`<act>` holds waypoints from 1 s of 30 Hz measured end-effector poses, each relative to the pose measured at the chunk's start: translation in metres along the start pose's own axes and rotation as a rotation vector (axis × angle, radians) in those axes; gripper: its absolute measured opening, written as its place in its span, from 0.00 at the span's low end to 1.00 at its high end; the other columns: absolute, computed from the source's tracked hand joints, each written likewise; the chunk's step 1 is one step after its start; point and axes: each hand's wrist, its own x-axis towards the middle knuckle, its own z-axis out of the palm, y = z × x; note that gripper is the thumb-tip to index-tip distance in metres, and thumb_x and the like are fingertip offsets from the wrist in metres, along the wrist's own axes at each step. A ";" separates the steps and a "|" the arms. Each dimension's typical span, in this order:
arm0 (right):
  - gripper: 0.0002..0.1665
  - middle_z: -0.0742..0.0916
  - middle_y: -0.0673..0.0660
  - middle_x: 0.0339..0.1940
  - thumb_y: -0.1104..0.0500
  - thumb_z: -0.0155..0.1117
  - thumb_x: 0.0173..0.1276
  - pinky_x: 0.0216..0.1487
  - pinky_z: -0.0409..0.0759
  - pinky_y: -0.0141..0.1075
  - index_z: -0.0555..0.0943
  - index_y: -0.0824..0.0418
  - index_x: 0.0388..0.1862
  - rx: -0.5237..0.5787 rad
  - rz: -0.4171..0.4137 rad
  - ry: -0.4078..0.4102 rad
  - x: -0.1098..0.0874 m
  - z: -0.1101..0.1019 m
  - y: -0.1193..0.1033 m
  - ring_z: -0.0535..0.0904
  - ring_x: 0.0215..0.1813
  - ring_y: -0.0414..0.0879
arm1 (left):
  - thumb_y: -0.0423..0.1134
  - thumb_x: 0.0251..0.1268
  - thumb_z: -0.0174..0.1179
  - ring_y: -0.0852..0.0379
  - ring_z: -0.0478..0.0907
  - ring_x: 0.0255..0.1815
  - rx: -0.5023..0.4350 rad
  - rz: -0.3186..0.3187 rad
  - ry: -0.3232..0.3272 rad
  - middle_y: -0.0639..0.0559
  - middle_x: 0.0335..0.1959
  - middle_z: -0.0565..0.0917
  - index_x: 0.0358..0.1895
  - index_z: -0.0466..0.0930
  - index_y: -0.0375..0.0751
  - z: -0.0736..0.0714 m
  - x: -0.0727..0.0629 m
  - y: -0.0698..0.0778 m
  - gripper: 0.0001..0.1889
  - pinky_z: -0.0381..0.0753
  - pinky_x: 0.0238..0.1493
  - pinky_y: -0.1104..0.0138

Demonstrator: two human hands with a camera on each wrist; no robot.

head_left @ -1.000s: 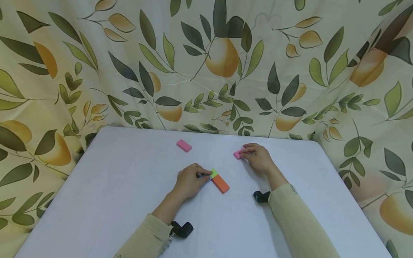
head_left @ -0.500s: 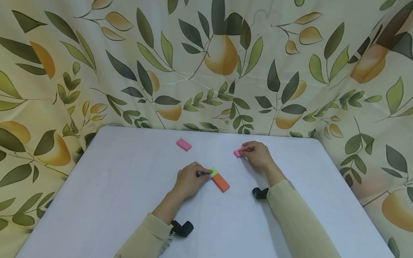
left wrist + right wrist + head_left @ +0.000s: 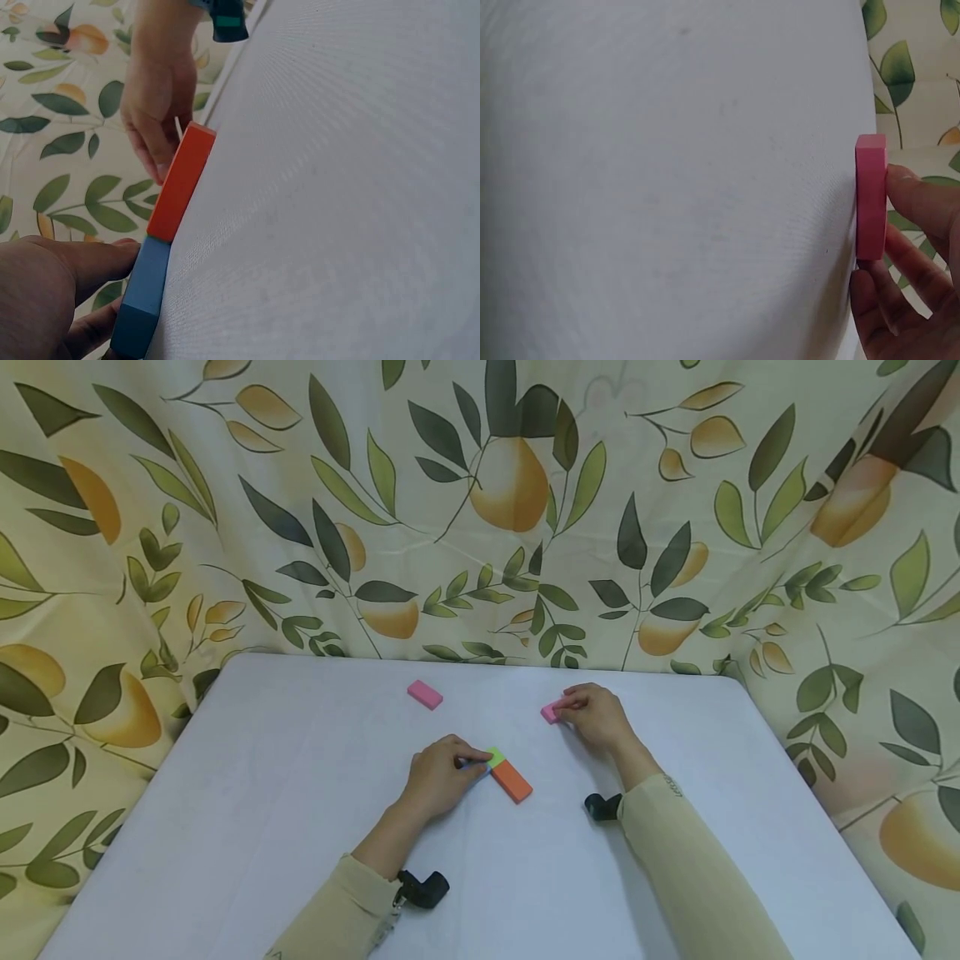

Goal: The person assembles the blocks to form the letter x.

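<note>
My left hand grips a blue block between thumb and fingers, low on the white tabletop. In the head view that block is mostly covered by the fingers. A green block and an orange block lie against its right end, forming a corner. Farther back on the right, my right hand pinches a pink block, thumb on one side and fingertips at its near end. Part of that pink block shows beyond the fingers in the head view.
A second pink block lies apart near the table's back edge, left of centre. The white-covered table ends at a curtain printed with leaves and fruit. Each sleeve carries a black wrist camera.
The head view has shifted very slightly. Both hands and all the blocks keep their places on the table.
</note>
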 end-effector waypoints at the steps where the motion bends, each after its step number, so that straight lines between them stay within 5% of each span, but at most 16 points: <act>1: 0.12 0.80 0.64 0.68 0.60 0.68 0.73 0.74 0.67 0.58 0.90 0.63 0.50 -0.003 -0.003 0.002 0.000 0.000 0.000 0.71 0.72 0.64 | 0.46 0.68 0.70 0.61 0.75 0.40 0.001 0.000 -0.001 0.65 0.42 0.84 0.48 0.92 0.64 0.000 0.000 0.000 0.09 0.65 0.49 0.58; 30: 0.12 0.79 0.61 0.67 0.59 0.67 0.74 0.72 0.69 0.56 0.90 0.60 0.51 0.050 0.059 0.008 -0.003 0.004 0.003 0.70 0.73 0.62 | 0.44 0.68 0.70 0.62 0.75 0.39 -0.011 0.035 -0.002 0.63 0.40 0.84 0.48 0.92 0.62 -0.003 -0.001 0.000 0.09 0.64 0.48 0.59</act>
